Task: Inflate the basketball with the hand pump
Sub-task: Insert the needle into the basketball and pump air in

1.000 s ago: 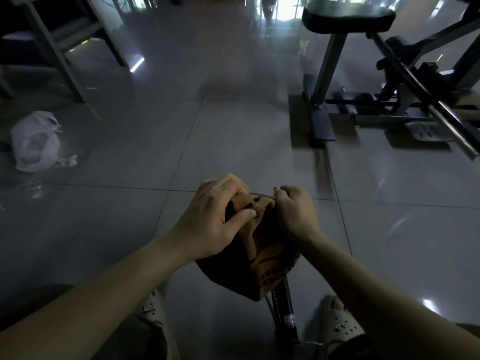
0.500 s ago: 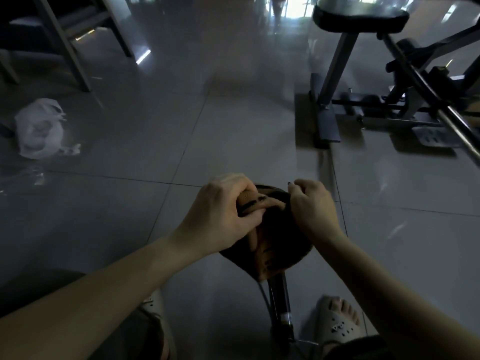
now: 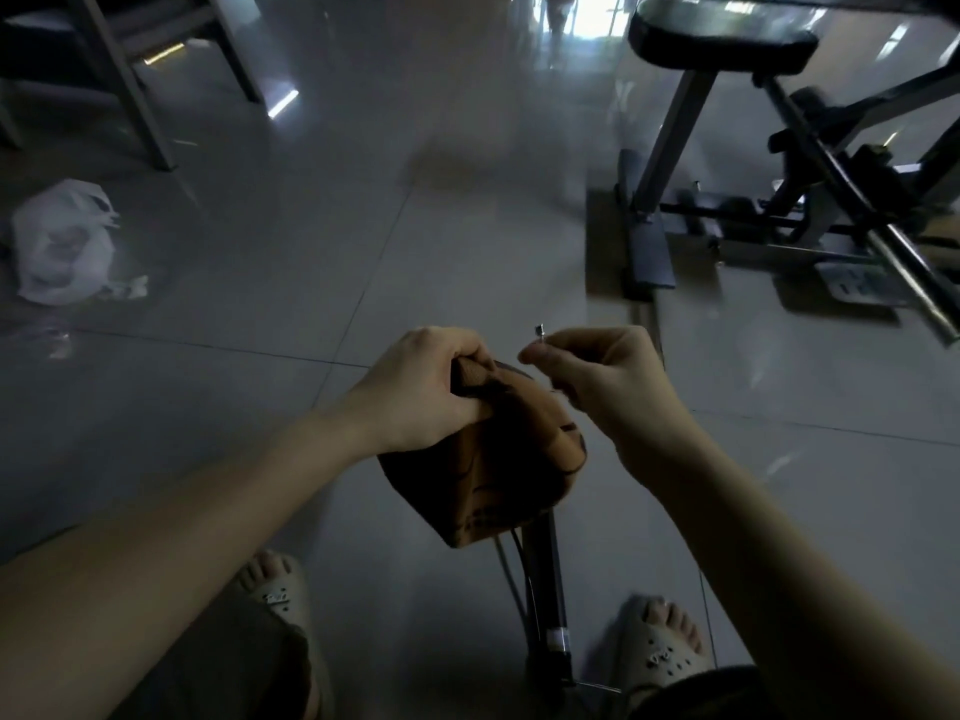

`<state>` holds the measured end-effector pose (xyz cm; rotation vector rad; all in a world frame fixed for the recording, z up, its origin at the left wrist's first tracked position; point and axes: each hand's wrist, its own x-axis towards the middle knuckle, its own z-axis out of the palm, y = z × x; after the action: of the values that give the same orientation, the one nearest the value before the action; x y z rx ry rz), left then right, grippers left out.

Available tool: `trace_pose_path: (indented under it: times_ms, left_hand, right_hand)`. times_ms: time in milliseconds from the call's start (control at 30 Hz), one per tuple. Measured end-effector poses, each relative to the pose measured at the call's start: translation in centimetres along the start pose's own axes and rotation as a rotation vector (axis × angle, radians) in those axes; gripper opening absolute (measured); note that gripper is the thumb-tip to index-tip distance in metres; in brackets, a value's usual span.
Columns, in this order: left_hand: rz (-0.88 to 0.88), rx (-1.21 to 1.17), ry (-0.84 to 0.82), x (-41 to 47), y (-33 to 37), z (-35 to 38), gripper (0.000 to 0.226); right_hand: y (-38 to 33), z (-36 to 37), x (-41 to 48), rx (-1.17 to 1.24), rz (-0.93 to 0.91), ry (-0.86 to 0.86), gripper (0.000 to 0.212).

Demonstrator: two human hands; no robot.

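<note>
Needle (image 3: 540, 332) beside gripped basketball (image 3: 498, 459)

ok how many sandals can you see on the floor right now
2. One sandal is on the person's left foot at the bottom left of the deflated basketball; the other sandal is on the right foot, just right of the pump. None seem hidden.

A white bag (image 3: 60, 244) lies on the shiny tile floor (image 3: 322, 241) at the left. A black bench (image 3: 722, 41) stands at the right. 2 sandals (image 3: 278, 595) show below.
</note>
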<state>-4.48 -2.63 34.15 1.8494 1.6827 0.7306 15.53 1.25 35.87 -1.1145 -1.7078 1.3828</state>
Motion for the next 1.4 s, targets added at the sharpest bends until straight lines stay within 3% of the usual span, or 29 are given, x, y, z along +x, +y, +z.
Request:
trace_pose_path:
  times_ms: [100,267,433,600,800,967,1167,1400]
  left_hand:
    - [-0.033,0.019,-0.023,0.3,-0.2,-0.5,0.024]
    - [-0.068,-0.026,0.016,0.3,-0.4,-0.5,0.017]
    - [-0.090,-0.083,0.094,-0.1,-0.5,-0.2,0.019]
    - [-0.068,-0.126,0.070,-0.6,-0.2,-0.3,0.019]
    - [-0.099,-0.073,0.088,-0.8,-0.3,0.0,0.024]
    - [-0.130,0.015,0.100,-0.7,-1.0,-0.1,0.025]
    - [-0.071,0.133,0.117,-0.7,-1.7,0.1,0.024]
    - [-0.030,0.180,0.123,-0.6,-2.3,0.1,0.025]
  right_hand:
    - [0.1,0.0,0.2,0.061,0.017,-0.137,0.018]
    - [0.1,0.4,0.1,0.173,0.104,-0.189,0.014]
    - [0.3,0.7,0.4,0.534,0.385,-0.160,0.022]
    - [0.3,0.6,0.7,0.586,0.411,-0.115,0.016]
    - [1.1,0.9,1.1,0.485,0.481,-0.092,0.016]
    - [1.1,0.9,1.0,0.538,0.524,-0.078,0.032]
    - [0.7,0.9,0.6,0.475,0.436,-0.207,0.028]
    - [1.1,2.2,0.5,0.061,0.322,-0.040,0.011]
